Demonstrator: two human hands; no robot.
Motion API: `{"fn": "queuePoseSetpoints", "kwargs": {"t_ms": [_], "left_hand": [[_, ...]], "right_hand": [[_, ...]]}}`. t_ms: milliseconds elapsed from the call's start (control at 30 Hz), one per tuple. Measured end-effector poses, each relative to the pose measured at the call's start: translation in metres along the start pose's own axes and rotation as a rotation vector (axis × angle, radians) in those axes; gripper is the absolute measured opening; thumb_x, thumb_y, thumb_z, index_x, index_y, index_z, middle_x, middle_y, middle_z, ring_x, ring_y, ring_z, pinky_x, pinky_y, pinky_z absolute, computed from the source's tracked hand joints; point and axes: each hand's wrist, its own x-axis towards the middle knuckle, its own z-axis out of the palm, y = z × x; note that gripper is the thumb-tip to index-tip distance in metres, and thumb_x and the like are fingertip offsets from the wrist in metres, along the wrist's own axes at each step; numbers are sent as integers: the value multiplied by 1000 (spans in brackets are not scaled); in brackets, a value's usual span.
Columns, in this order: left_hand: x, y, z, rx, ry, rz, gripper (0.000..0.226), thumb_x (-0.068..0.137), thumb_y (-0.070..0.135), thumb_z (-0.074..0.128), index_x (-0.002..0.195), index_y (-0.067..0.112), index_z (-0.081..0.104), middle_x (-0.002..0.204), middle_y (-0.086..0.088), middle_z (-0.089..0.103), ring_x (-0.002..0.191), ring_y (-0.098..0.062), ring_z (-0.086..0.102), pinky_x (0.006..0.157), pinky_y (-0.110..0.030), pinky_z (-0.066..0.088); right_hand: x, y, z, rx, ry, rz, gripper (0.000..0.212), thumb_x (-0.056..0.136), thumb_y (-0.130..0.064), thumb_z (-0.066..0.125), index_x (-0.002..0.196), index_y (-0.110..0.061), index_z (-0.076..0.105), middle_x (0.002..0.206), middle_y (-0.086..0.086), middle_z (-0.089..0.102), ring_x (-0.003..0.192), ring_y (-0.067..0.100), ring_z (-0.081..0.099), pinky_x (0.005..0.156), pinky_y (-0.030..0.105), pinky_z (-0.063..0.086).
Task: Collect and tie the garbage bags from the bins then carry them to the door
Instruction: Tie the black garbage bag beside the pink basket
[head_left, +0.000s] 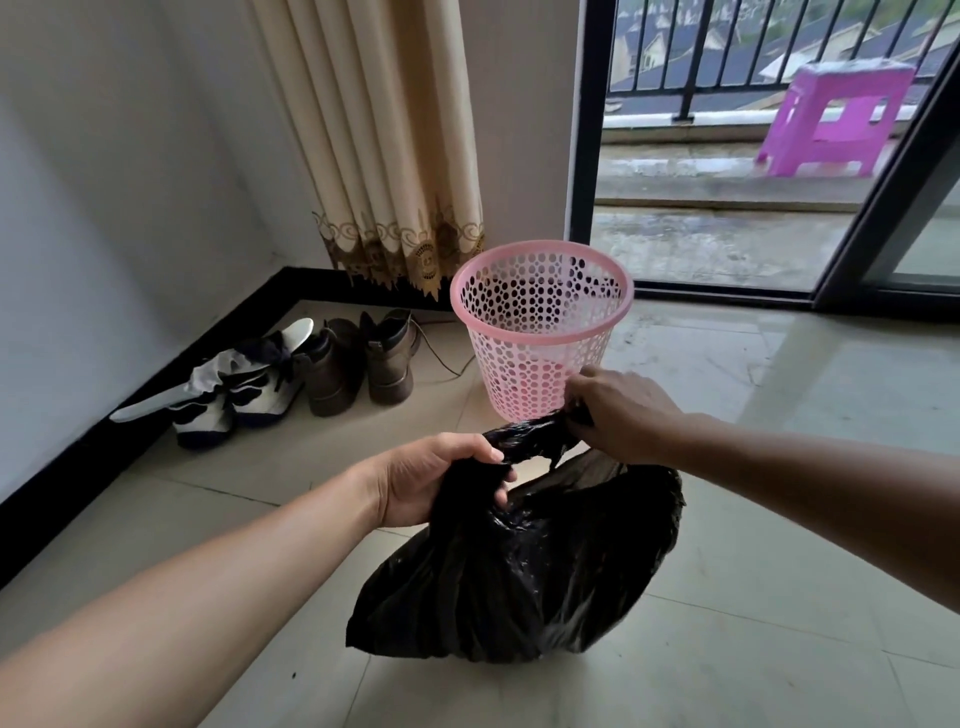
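Tiled floor, shoes, pink bin, left hand, right hand, fingers clutching bag

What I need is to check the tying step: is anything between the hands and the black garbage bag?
Nothing visible is. The left hand grips the garbage bag at its bunched neck, and the right hand pinches the twisted top. The pink bin stands beyond them, out of the way.
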Motion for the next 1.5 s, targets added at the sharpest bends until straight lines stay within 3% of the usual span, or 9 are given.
{"fn": "queuePoseSetpoints", "kwargs": {"t_ms": [200, 333, 533, 700, 800, 967, 1133, 1367, 1500], "left_hand": [[3, 4, -15, -152, 326, 114, 23, 93, 23, 41, 81, 10, 54, 55, 0, 44, 50, -14, 42, 53, -27, 36], [3, 9, -14, -184, 327, 135, 22, 92, 24, 41, 76, 13, 52, 53, 1, 43, 45, -14, 40, 47, -25, 37], [-7, 16, 11, -27, 34, 108, 21, 83, 30, 52, 81, 12, 63, 59, -4, 55, 53, -16, 50, 52, -26, 42], [3, 8, 26, 72, -58, 97, 28, 95, 21, 43, 101, 6, 65, 80, -9, 69, 69, -15, 62, 61, -21, 50], [2, 8, 26, 77, -104, 81, 32, 96, 24, 40, 110, 5, 62, 91, -11, 70, 76, -16, 64, 69, -22, 51], [11, 4, 14, -45, -32, 42, 59, 95, 54, 33, 102, 5, 66, 96, -16, 67, 88, -26, 59, 86, -36, 42], [21, 13, 14, -42, 319, 241, 20, 93, 28, 56, 92, 12, 68, 75, -2, 67, 69, -15, 61, 70, -30, 45], [18, 26, 29, -101, 88, 185, 27, 91, 38, 56, 89, 13, 67, 82, 0, 67, 72, -12, 60, 69, -25, 47], [22, 27, 30, -147, 151, 245, 19, 92, 29, 58, 82, 14, 65, 77, -2, 65, 65, -12, 55, 62, -26, 42]], "right_hand": [[2, -2, -29, 1090, -322, 160, 4, 90, -14, 66, 92, -14, 70, 84, -5, 67, 83, 10, 60, 77, 23, 45], [4, -8, -22, 790, -348, 102, 7, 80, -19, 77, 82, -13, 75, 81, 1, 72, 78, 13, 65, 77, 26, 51], [6, 1, -8, -93, 319, -63, 19, 83, -16, 72, 95, -9, 59, 63, -2, 49, 50, 21, 45, 50, 29, 37], [8, 11, -9, -223, 450, -249, 45, 71, 2, 72, 105, -8, 46, 48, -3, 31, 33, 9, 18, 34, 13, 21], [6, 21, -3, -298, 470, -350, 48, 70, 5, 73, 107, -9, 47, 50, 4, 56, 30, 12, 28, 38, 14, 16], [0, 33, -3, -31, 555, -418, 39, 72, -4, 71, 92, -14, 40, 65, 1, 57, 45, 19, 37, 48, 22, 28], [-5, 19, -8, 198, 575, -420, 14, 74, -17, 44, 82, -20, 33, 69, -5, 40, 51, 24, 28, 44, 28, 30], [-11, 12, 0, 357, 518, -346, 34, 70, -6, 50, 79, -31, 29, 71, 2, 47, 57, 32, 41, 45, 45, 41], [-17, 6, -2, 372, 502, -428, 31, 74, -13, 46, 82, -35, 27, 74, -1, 44, 57, 31, 40, 45, 42, 40]]}}
